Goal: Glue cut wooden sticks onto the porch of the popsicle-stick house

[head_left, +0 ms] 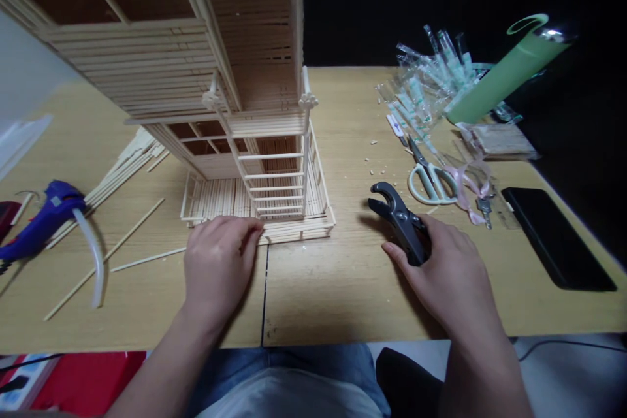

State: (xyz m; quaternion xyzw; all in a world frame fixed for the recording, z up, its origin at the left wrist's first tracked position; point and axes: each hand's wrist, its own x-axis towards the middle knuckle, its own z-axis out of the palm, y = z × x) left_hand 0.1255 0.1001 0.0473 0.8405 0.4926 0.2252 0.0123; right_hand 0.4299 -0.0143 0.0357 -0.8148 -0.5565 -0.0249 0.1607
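Note:
My left hand (220, 258) is closed at the front edge of a model house (274, 124) built from thin wooden sticks. Its thumb and forefinger pinch at the low front railing, around a thin wooden stick (147, 260) that runs out to the left from beneath the hand. The fingertips hide the stick's right end. In my right hand (448, 264) are dark grey hand cutters (401, 219), held over the table right of the house. Their curved jaws stand apart, pointing up and left, with nothing between them.
To the left lie a blue glue gun (46, 219) with a glue stick, and loose wooden sticks (115, 183). At right are scissors (431, 176), a pink ribbon with keys (477, 189), a black phone (558, 238), plastic wrappers (426, 85) and a green bottle (509, 75).

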